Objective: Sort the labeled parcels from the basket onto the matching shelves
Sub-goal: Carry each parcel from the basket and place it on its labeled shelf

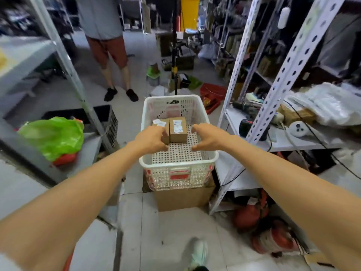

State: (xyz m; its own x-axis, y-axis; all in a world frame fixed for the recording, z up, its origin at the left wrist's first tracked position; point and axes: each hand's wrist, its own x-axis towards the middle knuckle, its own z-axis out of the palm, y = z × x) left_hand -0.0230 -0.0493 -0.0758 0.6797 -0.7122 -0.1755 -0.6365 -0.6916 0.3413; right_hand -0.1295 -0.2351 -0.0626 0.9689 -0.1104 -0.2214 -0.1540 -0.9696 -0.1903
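Basket: a white perforated plastic laundry-style basket (178, 174) stands on a plain brown cardboard carton (182, 198) on the pale tiled floor, in the aisle between two racks.
Parcels: two small brown cardboard boxes with white paper labels lie side by side at the far half of the basket's floor; the right-hand box (178, 130) shows fully, the left-hand box (161, 124) is partly covered by a hand.
Left hand: the person's bare left hand (151, 138) reaches into the basket, fingers curled down over the near corner of the left-hand box; whether it truly grips the box I cannot tell.
Right hand: the bare right hand (210, 136) hovers over the right side of the basket, thumb and fingers spread in an open claw, near the right-hand box but not touching it.
Right rack: a white slotted-angle metal shelving unit (293, 61) stands just beside the basket, its lower shelf cluttered with cables, tools and white plastic wrap.
Left rack: a grey metal shelf frame (64, 55) with a bright green plastic bag (52, 135) lying near its foot.
Bystander: another person in dark red shorts and black shoes (109, 51) stands further down the aisle.
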